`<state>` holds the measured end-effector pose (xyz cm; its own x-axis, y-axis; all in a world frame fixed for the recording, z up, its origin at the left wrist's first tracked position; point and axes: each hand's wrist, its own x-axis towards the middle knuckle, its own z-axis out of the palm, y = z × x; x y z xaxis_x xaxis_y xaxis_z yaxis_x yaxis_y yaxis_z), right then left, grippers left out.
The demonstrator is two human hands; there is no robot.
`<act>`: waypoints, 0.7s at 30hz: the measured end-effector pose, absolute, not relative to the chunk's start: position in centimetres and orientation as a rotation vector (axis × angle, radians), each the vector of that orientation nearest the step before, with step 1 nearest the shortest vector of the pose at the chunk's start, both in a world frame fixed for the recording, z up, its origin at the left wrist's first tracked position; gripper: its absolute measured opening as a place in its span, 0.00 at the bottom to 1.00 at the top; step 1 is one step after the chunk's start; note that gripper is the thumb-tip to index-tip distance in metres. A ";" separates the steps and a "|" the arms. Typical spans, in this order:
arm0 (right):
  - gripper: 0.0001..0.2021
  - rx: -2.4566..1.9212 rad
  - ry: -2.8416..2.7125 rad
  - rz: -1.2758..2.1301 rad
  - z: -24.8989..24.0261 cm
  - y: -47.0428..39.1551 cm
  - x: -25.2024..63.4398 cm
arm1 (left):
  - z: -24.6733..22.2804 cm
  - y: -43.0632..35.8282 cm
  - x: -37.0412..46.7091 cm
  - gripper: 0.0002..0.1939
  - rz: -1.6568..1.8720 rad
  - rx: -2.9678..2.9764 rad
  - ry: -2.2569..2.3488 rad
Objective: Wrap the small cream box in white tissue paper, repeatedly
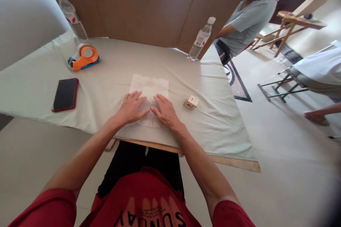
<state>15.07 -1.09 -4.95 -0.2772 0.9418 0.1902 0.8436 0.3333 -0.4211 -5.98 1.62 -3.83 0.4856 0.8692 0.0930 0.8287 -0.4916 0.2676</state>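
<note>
A sheet of bubble wrap [149,116] lies flat on the cloth-covered table, with a smooth whitish part [149,84] reaching beyond my fingertips. My left hand [131,108] rests palm down on its left side, fingers spread. On the right side, my right hand [165,111] also lies flat, its fingers apart. Between the two hands a strip of the wrap shows; the rest under the palms is hidden. A small printed cardboard box [191,102] sits a little to the right of my right hand, touched by neither.
At left are an orange tape dispenser [86,57] and a dark phone [65,94] in a red case. Two water bottles [71,16] [201,39] stand before a tall cardboard panel [144,7]. Beyond it at right sits a person [246,21]; another person's leg and a folding stool [286,83] are further right.
</note>
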 end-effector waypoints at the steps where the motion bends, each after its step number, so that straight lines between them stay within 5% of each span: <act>1: 0.24 -1.541 -2.175 0.282 -4.3 -1.4 16.3 | -4.3 0.8 -5.9 0.29 0.291 2.550 1.424; 6: 0.30 -1.760 -1.889 -0.016 -2.7 -2.5 25.0 | -5.9 -0.8 -5.9 0.29 0.375 2.523 1.398; 10: 0.30 -2.013 -1.780 0.141 -4.3 -2.1 28.8 | -6.0 -0.5 -6.2 0.25 0.533 2.437 1.399; 14: 0.24 -1.836 -1.687 0.153 -3.7 -2.1 27.0 | -6.0 -0.2 -6.6 0.16 0.780 2.242 1.432; 21: 0.24 -1.299 -1.800 0.424 -1.5 -0.9 17.2 | -6.7 0.3 -6.7 0.18 0.984 1.981 1.595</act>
